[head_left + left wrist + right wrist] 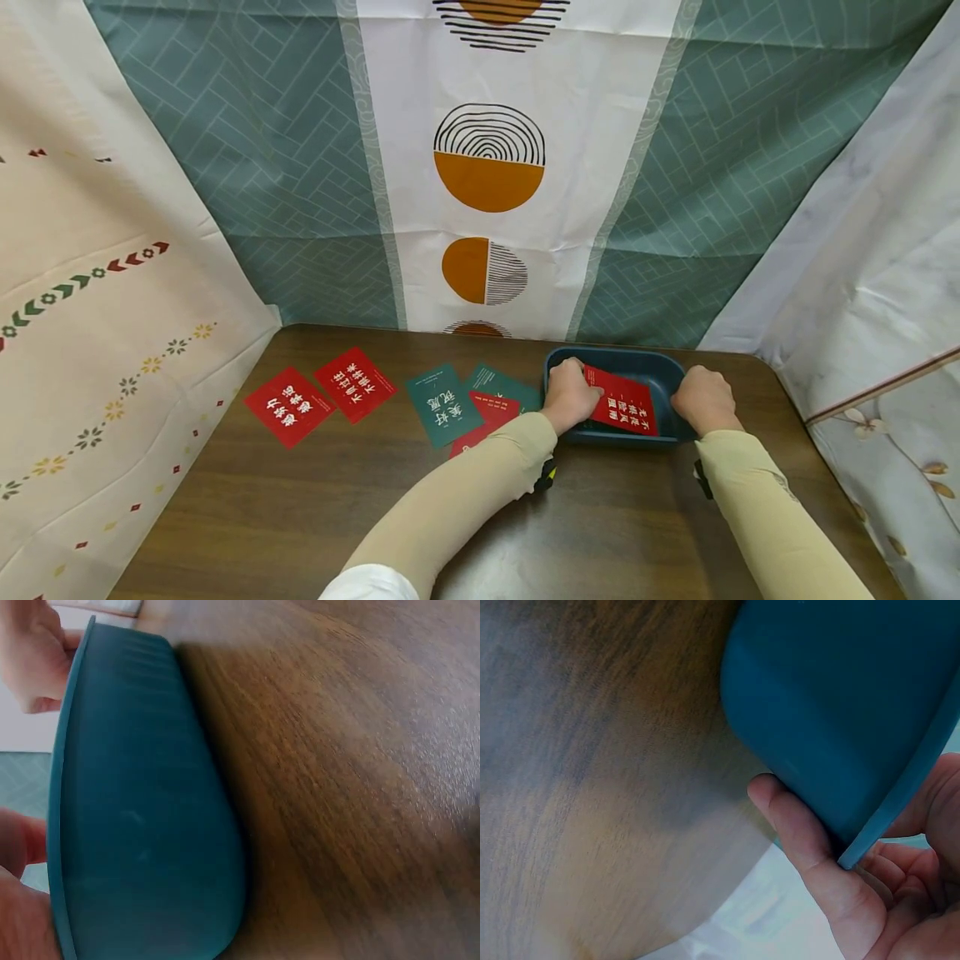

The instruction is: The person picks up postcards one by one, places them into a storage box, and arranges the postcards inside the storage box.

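A dark teal tray (pixel 615 358) stands at the back right of the wooden table, with a red card (pixel 624 403) bearing white characters inside it. At its left end my left hand (pixel 572 395) grips the rim, the thumb over the inside near the card. My right hand (pixel 707 402) holds the right end of the rim. In the right wrist view, fingers of the right hand (pixel 855 892) lie under the outer wall of the tray (pixel 817 712) and the thumb is on the inner side. The tray's side (pixel 142 802) fills much of the left wrist view.
Two red cards (pixel 290 407) (pixel 356 385) lie on the table (pixel 300 508) at the left. Nearer the tray are a green card (pixel 444 406), another green card (pixel 501 382) and red cards (pixel 491 406) partly overlapping it. Patterned cloth (pixel 300 167) hangs behind the table.
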The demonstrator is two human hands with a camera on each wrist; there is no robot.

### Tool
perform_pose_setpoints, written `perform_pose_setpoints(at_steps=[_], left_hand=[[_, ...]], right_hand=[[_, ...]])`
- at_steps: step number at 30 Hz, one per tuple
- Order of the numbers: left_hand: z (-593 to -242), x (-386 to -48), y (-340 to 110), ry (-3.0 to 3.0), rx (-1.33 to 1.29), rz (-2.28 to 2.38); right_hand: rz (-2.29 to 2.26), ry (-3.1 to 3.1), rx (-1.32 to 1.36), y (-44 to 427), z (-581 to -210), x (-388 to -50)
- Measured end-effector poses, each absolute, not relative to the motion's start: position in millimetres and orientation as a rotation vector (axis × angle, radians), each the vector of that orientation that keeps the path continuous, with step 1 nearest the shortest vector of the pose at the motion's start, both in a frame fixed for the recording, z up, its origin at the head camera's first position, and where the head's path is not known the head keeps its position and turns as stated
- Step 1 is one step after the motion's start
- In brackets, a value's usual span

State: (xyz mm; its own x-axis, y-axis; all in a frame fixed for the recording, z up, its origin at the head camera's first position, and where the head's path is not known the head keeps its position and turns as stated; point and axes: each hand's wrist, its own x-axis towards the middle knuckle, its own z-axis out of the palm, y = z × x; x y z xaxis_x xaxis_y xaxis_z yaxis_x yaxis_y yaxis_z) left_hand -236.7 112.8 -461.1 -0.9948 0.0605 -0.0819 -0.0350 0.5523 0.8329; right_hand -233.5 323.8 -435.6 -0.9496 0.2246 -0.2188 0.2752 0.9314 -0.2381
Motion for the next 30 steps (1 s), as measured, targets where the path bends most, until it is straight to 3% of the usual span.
perform_pose_setpoints(at_steps=[15,24,30], left_hand=[[-454,-235,110,2.692,-0.017,1.088],[-447,-229,109,2.907,0.308,0.835],[-424,-226,101,3.020,0.425,0.645]], right_hand=[[-0.394,2.902,0.384,318,-436,-237],[-0.403,2.902,0.373,321,-435,-235],[-0.393,2.893,0.376,323,-434,-233]])
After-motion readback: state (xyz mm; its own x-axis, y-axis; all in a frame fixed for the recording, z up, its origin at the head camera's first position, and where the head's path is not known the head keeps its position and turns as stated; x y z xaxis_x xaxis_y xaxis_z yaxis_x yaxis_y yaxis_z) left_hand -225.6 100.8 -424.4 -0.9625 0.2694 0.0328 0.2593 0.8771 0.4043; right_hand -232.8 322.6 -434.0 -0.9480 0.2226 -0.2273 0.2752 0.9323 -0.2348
